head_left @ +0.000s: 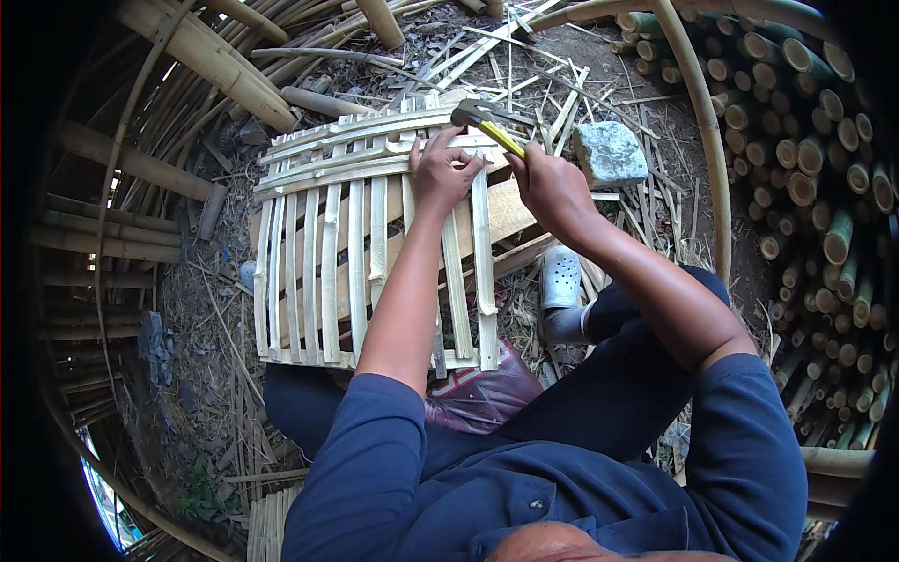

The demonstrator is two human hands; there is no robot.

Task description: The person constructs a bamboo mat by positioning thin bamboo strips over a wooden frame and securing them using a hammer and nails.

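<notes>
A panel of split bamboo slats [331, 258] lies before me, its upright strips crossed by several strips along the far edge. My left hand [442, 171] rests on the panel's far right part. Its thumb and forefinger are pinched together near the end of a slat; whatever is between them is too small to make out. My right hand [551, 190] grips a hammer [503, 139] by its yellow and black handle. The hammer's metal head is raised over the panel's far edge, just beyond my left fingers. A wooden board [510, 214] lies beneath the slats.
A pale stone block [610, 155] sits right of the hammer. Stacked bamboo poles [810, 155] fill the right side behind a bent pole [702, 122]. Bamboo offcuts [562, 89] litter the ground. My foot in a light clog [561, 278] is near the panel's right edge.
</notes>
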